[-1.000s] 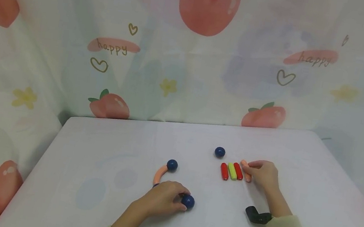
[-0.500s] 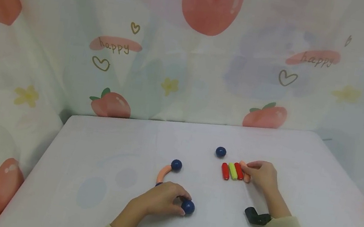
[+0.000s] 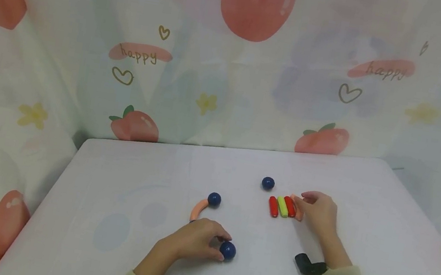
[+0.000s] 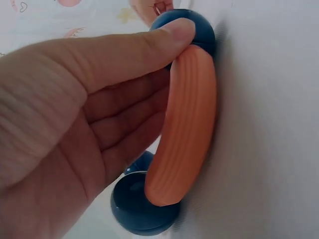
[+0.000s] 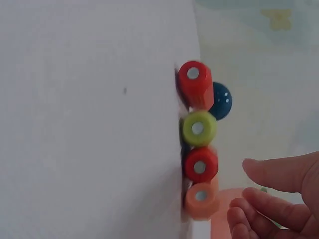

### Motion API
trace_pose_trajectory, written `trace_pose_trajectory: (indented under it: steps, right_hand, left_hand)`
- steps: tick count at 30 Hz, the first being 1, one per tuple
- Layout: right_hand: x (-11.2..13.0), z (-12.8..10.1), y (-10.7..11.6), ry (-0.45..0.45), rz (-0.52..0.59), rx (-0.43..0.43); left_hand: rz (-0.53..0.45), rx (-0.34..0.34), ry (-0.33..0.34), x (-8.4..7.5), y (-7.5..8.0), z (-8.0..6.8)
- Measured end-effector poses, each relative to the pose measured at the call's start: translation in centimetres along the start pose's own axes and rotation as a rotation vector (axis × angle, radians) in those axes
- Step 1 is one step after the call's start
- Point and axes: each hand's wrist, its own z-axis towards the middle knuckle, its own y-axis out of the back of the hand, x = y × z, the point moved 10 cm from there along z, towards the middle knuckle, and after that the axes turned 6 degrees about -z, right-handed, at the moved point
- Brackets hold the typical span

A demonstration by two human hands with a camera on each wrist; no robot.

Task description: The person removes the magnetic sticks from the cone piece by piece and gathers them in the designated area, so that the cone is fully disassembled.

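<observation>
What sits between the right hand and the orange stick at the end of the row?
Nothing visible. The right hand is beside the short orange plastic stick, fingertips just off it; the red stick lies on its far side.

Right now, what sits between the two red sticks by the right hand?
One yellow-green stick, lying side by side between the two red sticks. The head view shows it; the right wrist view shows the same row end-on.

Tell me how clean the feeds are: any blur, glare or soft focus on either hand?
Head view: even soft light, faint shadows, small glare spot on the blue ball at the left hand. Left wrist view: the palm fills the frame and is slightly soft; the curved orange piece is sharp enough to show its ridges. Right wrist view: the straight sticks are slightly blurred, the right hand too.
</observation>
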Motion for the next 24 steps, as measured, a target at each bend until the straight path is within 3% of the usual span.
trace_pose_trajectory:
  steps: [4, 8, 16, 24]
  right_hand:
    - [2.3, -1.4, -0.2, 0.099, 0.026, -0.045]
    - [4.8, -3.1, -1.4, 0.22, 0.047, -0.026]
    - [7.8, -5.8, -5.8, 0.366, 0.116, 0.255]
    - [9.2, -7.4, -9.0, 0.509, 0.182, 0.457]
  left_hand:
    - [0.085, -0.046, -0.024, -0.1, 0.7, -0.4]
    - [0.145, -0.071, -0.051, -0.2, 1.2, -0.6]
    - [0.214, -0.065, 0.019, -0.2, 1.2, -0.3]
    - [0.401, -0.142, -0.089, -1.4, 1.0, 0.0]
